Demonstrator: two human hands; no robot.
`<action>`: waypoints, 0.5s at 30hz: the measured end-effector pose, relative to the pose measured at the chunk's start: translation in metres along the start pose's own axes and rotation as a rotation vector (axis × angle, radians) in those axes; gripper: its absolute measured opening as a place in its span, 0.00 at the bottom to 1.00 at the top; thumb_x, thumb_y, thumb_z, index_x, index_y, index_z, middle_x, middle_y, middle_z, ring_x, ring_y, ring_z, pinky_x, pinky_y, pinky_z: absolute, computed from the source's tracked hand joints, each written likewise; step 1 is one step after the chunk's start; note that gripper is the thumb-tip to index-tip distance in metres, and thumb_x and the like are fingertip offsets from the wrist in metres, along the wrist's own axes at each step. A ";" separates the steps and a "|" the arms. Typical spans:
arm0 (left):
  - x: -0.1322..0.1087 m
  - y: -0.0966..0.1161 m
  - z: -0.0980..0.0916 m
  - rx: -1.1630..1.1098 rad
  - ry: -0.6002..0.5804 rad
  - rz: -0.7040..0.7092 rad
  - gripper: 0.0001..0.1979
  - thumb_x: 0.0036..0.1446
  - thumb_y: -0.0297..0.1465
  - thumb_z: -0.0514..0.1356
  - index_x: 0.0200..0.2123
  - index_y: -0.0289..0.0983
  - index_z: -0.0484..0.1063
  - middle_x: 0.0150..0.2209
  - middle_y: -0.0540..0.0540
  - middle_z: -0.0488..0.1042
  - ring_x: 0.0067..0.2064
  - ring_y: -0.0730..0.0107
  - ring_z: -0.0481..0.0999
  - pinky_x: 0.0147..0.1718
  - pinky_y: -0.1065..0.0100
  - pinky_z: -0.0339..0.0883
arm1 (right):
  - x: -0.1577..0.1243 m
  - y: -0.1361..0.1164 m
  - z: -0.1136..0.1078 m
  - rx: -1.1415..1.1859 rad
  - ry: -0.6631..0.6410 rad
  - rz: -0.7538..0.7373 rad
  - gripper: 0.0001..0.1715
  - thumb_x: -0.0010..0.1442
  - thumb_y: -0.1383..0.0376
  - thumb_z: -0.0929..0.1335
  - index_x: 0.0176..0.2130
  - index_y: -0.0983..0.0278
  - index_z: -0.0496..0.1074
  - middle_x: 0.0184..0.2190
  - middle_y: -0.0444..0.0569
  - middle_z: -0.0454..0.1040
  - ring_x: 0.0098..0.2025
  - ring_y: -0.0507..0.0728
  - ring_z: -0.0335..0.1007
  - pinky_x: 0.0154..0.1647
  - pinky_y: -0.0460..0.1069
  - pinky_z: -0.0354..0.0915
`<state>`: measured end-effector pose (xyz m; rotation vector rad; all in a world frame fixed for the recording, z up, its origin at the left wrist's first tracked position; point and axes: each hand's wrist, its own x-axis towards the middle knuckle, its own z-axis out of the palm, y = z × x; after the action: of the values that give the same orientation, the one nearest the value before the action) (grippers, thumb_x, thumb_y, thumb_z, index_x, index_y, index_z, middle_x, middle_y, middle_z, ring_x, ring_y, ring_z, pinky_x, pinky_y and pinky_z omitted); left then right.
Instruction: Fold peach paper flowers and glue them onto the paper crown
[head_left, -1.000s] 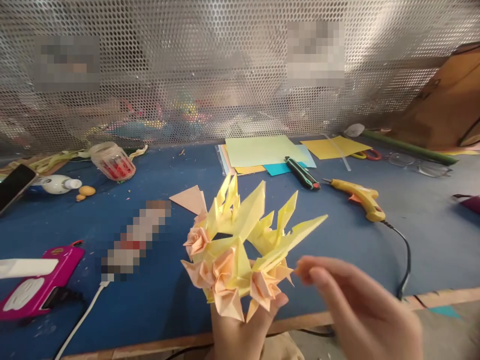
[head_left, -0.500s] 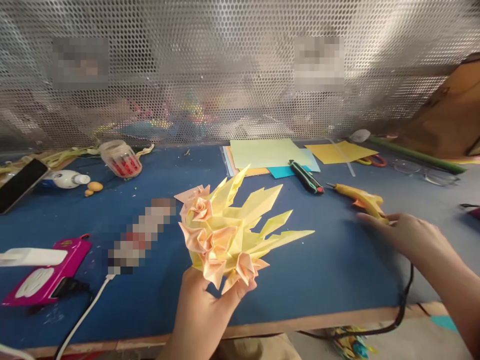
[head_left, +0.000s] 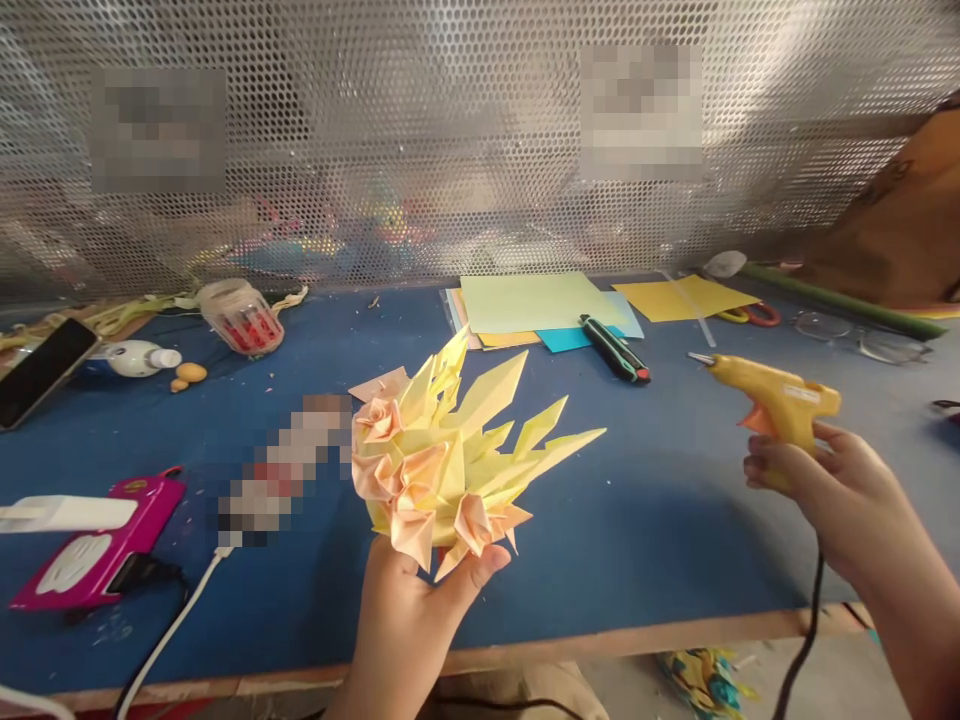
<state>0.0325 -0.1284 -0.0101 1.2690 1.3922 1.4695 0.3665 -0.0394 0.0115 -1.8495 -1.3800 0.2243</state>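
Observation:
My left hand (head_left: pixel 427 610) is closed around the base of a folded paper flower bouquet (head_left: pixel 457 455), which has peach blooms at the front and pointed yellow leaves fanning up and right. The hand hides the bouquet's underside. On the right, my right hand (head_left: pixel 817 480) wraps round the handle of a yellow hot glue gun (head_left: pixel 772 390). Its metal nozzle points left toward the bouquet, with a wide gap between them. An orange trigger shows by my fingers, and a black cord hangs down from the handle.
A utility knife (head_left: pixel 615 350) lies against a stack of coloured paper (head_left: pixel 532 300) at the back. Behind stands a perforated metal screen (head_left: pixel 480 130). To the left are a magenta power strip (head_left: pixel 105 540), a plastic jar (head_left: pixel 240 318) and a phone (head_left: pixel 45 370). Glasses (head_left: pixel 862 335) rest at right.
My right hand has raised the glue gun off the table, turning it so the handle hangs down and the nozzle points left. The bouquet has shifted slightly left in my left hand.

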 end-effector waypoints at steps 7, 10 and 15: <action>0.002 0.004 0.006 -0.030 0.067 -0.061 0.07 0.46 0.26 0.68 0.30 0.41 0.78 0.33 0.51 0.84 0.37 0.61 0.85 0.41 0.68 0.80 | -0.097 -0.049 0.009 0.277 -0.111 0.126 0.17 0.56 0.49 0.70 0.36 0.59 0.71 0.23 0.41 0.66 0.26 0.52 0.62 0.25 0.45 0.61; -0.002 0.001 0.007 -0.043 0.112 -0.101 0.13 0.47 0.28 0.69 0.38 0.41 0.77 0.34 0.51 0.83 0.37 0.62 0.85 0.41 0.68 0.80 | -0.124 -0.059 0.016 0.314 -0.092 0.172 0.21 0.55 0.45 0.70 0.36 0.58 0.70 0.26 0.44 0.70 0.29 0.55 0.65 0.22 0.47 0.58; 0.000 -0.010 -0.001 0.016 0.033 -0.008 0.12 0.50 0.35 0.70 0.38 0.40 0.78 0.37 0.45 0.83 0.40 0.54 0.85 0.42 0.60 0.82 | -0.140 -0.061 0.025 0.211 0.037 0.186 0.23 0.49 0.46 0.73 0.29 0.57 0.65 0.19 0.39 0.61 0.19 0.51 0.54 0.17 0.48 0.52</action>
<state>0.0302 -0.1268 -0.0202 1.2530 1.4313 1.4827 0.2537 -0.1437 -0.0068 -1.7949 -1.1142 0.4121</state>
